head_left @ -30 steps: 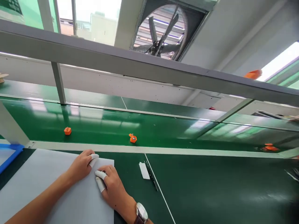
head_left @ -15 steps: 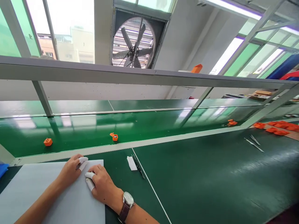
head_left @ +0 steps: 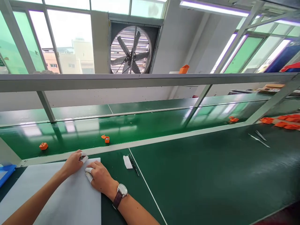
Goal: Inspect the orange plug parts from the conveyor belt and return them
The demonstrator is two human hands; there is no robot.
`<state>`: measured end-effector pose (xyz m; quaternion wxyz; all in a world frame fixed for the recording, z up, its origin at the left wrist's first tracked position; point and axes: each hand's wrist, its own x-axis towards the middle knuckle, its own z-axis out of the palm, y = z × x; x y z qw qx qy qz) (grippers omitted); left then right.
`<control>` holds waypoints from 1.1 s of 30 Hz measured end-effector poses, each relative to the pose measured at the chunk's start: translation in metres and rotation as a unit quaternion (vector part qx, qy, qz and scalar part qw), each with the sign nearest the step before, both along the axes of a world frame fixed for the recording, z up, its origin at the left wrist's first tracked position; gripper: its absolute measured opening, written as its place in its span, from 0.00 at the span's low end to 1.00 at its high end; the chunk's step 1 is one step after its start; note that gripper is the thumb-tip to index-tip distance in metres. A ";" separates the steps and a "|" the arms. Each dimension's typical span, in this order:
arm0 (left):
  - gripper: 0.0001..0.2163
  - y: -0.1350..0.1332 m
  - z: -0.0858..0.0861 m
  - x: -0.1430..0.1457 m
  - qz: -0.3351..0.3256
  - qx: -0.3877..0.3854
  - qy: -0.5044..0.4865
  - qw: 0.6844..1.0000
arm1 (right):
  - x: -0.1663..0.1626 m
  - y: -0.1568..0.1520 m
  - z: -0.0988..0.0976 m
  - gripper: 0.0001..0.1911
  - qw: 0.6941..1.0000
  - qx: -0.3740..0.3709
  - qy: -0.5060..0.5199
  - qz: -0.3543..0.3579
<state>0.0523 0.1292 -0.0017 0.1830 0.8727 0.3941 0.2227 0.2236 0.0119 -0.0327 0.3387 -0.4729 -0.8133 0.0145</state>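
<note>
My left hand [head_left: 74, 161], with white covers on fingertips, is closed near the far edge of a white sheet [head_left: 70, 200]. Close by on its right, my right hand [head_left: 99, 175] has similar white finger covers and curled fingers pressed together above the sheet. A watch [head_left: 122, 189] with a dark strap is on the right wrist. Anything the fingers of either hand hold is too small or hidden to make out. To the right of the sheet lie a small white piece [head_left: 127, 162] and dark tweezers [head_left: 133, 165].
A pale rail [head_left: 150, 143] separates the dark green table from a shiny green belt [head_left: 140, 125]. Small orange boxes [head_left: 107, 139] sit on the belt. Silvery tweezers [head_left: 259, 140] and orange pieces [head_left: 289, 125] lie at right. Blue material [head_left: 7, 173] is at left. A shelf beam [head_left: 140, 80] crosses overhead.
The view has tilted up and shifted slightly. Orange boxes on the belt have moved a little leftward against the rail. Both hands stay close together over the sheet, their fingers still curled.
</note>
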 end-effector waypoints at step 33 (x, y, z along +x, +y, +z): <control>0.14 -0.089 0.056 -0.035 0.019 -0.369 -0.249 0.895 | -0.012 -0.021 0.020 0.20 0.963 0.009 0.269 0.020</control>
